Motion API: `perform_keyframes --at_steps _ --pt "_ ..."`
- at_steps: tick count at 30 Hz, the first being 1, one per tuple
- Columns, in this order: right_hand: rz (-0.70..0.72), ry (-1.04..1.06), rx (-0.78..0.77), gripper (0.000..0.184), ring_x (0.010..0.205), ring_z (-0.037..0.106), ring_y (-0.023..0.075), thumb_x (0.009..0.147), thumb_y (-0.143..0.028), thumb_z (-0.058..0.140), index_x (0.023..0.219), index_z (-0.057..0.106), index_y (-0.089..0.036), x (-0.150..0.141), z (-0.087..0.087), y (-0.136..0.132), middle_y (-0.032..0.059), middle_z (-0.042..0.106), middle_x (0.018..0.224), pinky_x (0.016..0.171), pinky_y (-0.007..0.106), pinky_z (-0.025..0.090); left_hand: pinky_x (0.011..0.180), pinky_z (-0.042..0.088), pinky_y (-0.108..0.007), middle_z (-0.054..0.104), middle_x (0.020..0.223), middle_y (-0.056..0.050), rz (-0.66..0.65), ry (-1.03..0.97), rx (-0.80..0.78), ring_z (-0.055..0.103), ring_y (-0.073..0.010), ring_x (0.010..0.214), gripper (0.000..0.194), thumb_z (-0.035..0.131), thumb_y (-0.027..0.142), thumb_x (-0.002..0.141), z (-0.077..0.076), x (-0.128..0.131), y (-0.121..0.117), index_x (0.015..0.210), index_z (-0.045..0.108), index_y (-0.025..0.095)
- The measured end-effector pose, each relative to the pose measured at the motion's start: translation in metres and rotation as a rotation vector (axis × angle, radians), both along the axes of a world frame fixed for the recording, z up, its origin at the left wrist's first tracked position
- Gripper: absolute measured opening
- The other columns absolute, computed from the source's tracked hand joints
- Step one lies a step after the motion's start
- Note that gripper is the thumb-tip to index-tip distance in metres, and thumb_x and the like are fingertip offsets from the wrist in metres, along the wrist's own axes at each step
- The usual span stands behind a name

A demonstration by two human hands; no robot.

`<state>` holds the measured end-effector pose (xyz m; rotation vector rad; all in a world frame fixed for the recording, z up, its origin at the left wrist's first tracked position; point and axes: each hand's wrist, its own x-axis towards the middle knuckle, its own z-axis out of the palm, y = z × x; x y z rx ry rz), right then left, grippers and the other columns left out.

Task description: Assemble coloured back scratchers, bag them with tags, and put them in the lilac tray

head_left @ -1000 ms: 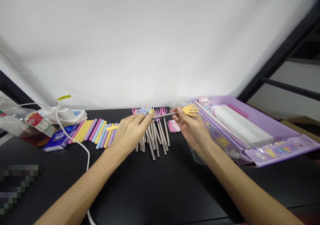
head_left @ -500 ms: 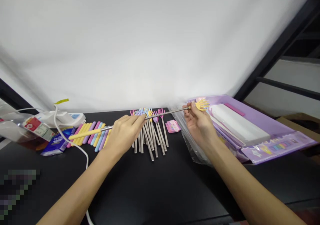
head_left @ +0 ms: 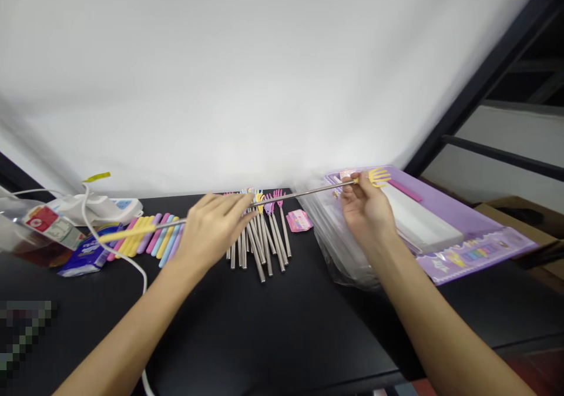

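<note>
I hold a telescopic back scratcher stretched out level above a black table. My right hand pinches its yellow claw head over a purple box. My left hand grips the metal rod near its yellow handle, which sticks out to the left. Under the rod lies a pile of collapsed metal scratchers with coloured claw heads.
A row of pastel handle sleeves lies left of the pile. A small pink packet sits beside it. The purple packaging box and a clear plastic bag are at right. A white power strip, cable and blue packet are at far left.
My hands have moved apart and the scratcher has been pulled out much longer. My right hand carried the yellow claw head rightward over the purple box; the handle now reaches further left.
</note>
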<state>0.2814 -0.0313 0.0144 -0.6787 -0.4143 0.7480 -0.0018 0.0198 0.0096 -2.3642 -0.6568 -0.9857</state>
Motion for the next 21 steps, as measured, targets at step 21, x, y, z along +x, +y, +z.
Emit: perform_keyframes --at_steps 21 --pt "-0.02 -0.086 0.008 0.033 0.067 0.062 0.0069 0.074 -0.043 0.086 0.077 0.064 -0.019 -0.006 -0.001 -0.001 -0.0028 0.065 0.076 0.057 0.016 0.052 0.06 0.048 -0.03 0.079 0.091 -0.002 -0.009 -0.018 0.038 0.071 -0.0161 0.065 0.013 0.059 0.025 0.098 -0.008 0.001 0.006 0.106 0.069 0.021"
